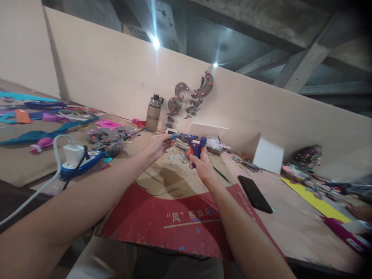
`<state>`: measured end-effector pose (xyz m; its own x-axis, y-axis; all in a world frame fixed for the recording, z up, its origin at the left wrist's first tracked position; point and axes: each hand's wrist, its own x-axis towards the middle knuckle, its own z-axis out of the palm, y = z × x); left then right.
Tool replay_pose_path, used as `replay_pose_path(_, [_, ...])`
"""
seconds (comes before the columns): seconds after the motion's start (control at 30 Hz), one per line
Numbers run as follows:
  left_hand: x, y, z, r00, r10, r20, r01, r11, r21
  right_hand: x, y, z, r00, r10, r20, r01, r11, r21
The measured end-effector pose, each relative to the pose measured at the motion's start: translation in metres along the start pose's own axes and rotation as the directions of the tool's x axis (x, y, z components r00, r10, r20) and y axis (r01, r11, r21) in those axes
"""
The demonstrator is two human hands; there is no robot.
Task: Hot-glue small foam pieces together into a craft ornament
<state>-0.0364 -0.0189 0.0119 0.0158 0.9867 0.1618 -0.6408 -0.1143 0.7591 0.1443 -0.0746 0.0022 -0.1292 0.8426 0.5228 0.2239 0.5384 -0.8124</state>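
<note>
My right hand (pixel 202 166) is wrapped round the handle of a blue hot glue gun (pixel 198 144) with an orange trigger. The gun's nozzle points left. My left hand (pixel 160 147) pinches a small bright blue piece (pixel 174 136), possibly felt, right at the nozzle tip. Whether the two touch cannot be made out. Below both hands lies a red and tan cardboard sheet (pixel 139 221) with blue scraps and a thin loop of cord on it. A dark green pencil-like stick (pixel 221 174) rests just right of my right hand.
A black phone (pixel 255 193) lies to the right, near a yellow sheet (pixel 314 199). On the left are a blue power strip (pixel 83 164) with a white plug and cable, and grey felt pieces (pixel 104 135). A bottle (pixel 153 114) stands before the partition, where grey moon-shaped ornaments (pixel 205 85) hang.
</note>
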Motion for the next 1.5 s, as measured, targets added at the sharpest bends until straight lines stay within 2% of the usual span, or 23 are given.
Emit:
replay_pose_path(0.17, [0.0002,-0.0001,-0.0003,1.000,-0.027,-0.004,0.027,1.000,0.010,-0.0003,-0.0071,0.0023,0.994,0.104,0.037,-0.110,0.955,0.274])
replay_pose_path(0.5, [0.0021,0.0012,-0.0005,0.999,-0.035,-0.022,0.035,0.999,-0.016,-0.0010,-0.0090,0.0000,0.981,0.164,0.103,-0.192,0.876,0.442])
replay_pose_path(1.33, [0.0031,0.0017,-0.0024,0.997,-0.079,-0.023,0.079,0.997,-0.003,-0.0008,-0.0117,0.0000,0.976,0.194,0.095,-0.216,0.846,0.488])
replay_pose_path(1.5, [0.0057,0.0004,-0.0038,0.997,-0.077,-0.028,0.077,0.997,0.013,-0.0008,-0.0104,-0.0003,0.965,0.237,0.115,-0.263,0.840,0.475])
